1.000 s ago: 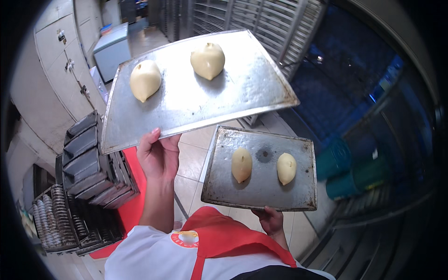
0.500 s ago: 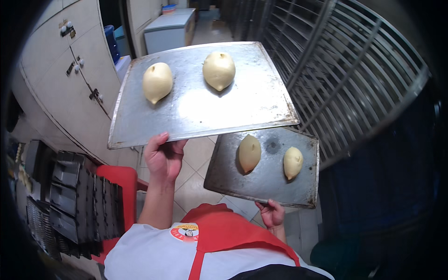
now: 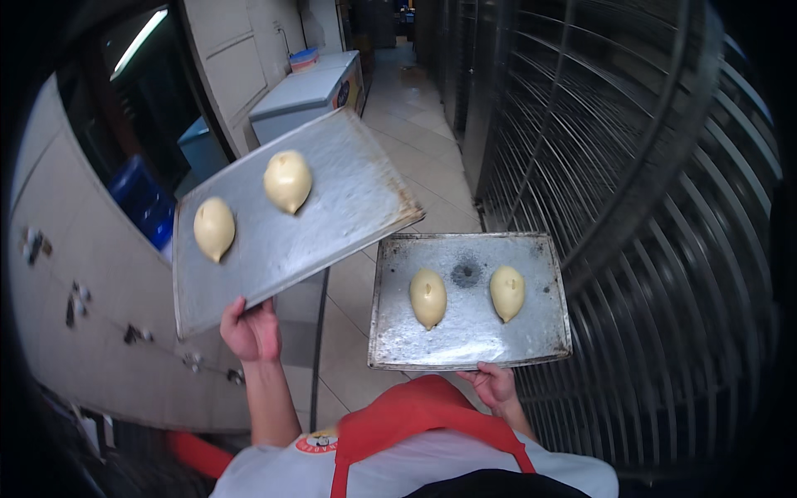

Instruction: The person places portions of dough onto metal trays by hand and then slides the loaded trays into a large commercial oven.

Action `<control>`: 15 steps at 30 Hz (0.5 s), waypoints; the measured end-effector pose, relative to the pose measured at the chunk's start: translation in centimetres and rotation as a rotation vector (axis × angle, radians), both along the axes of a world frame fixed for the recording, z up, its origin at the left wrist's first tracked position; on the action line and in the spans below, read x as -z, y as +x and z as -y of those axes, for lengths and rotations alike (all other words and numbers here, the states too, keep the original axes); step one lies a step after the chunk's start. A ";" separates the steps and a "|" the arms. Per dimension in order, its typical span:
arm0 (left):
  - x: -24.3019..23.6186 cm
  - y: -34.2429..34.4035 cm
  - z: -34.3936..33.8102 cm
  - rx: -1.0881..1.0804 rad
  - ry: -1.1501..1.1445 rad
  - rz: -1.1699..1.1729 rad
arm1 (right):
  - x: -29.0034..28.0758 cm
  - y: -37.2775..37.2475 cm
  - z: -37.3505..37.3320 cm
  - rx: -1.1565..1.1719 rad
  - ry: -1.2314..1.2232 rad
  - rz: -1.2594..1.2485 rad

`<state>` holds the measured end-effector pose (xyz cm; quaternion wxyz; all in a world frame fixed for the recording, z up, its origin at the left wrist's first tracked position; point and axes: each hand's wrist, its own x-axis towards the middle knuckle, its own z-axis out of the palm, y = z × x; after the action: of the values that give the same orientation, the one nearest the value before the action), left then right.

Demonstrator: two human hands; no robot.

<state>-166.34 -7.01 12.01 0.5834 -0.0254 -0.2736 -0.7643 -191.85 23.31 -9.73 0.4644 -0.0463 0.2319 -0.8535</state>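
Observation:
My left hand (image 3: 253,332) grips the near edge of a large metal tray (image 3: 315,241) from beneath, raised and tilted at the left. Two pale, glossy dough pieces (image 3: 287,178) with pointed tips lie apart on it. My right hand (image 3: 490,382) holds the near edge of a smaller, stained metal tray (image 3: 465,332) at the lower right, roughly level. It also carries two pale oval dough pieces (image 3: 427,297), side by side. Both hands have their fingers partly hidden under the trays.
Metal racks (image 3: 664,249) line the right side. White cabinets with latches (image 3: 100,349) stand at the left, beside a doorway and blue water bottle (image 3: 137,199). A chest freezer (image 3: 295,100) stands further along a tiled corridor (image 3: 423,133). A red chair (image 3: 199,452) is at lower left.
The view has turned to face down the corridor, with racks now filling the right. The left tray has shifted left and down in view and become more slanted; both trays remain held.

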 end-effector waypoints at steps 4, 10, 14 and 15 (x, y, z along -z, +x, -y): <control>1.5 6.4 -2.9 -0.059 -0.051 0.048 | 3.0 -1.0 -1.3 -0.095 -0.091 0.031; 10.0 14.8 -5.7 -0.152 -0.128 -0.061 | 4.3 -1.3 -0.8 -0.069 -0.175 -0.125; 19.9 20.9 -6.3 -0.224 -0.142 -0.169 | 4.0 0.1 -0.4 0.007 -0.185 -0.244; 22.0 22.8 -6.8 -0.207 -0.151 -0.197 | 4.0 1.1 -0.9 0.013 -0.204 -0.270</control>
<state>-143.57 -0.24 -9.98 0.6796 -0.1155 -0.2728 -0.6711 -190.73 24.23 -13.78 0.4164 -0.2061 0.2045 -0.8616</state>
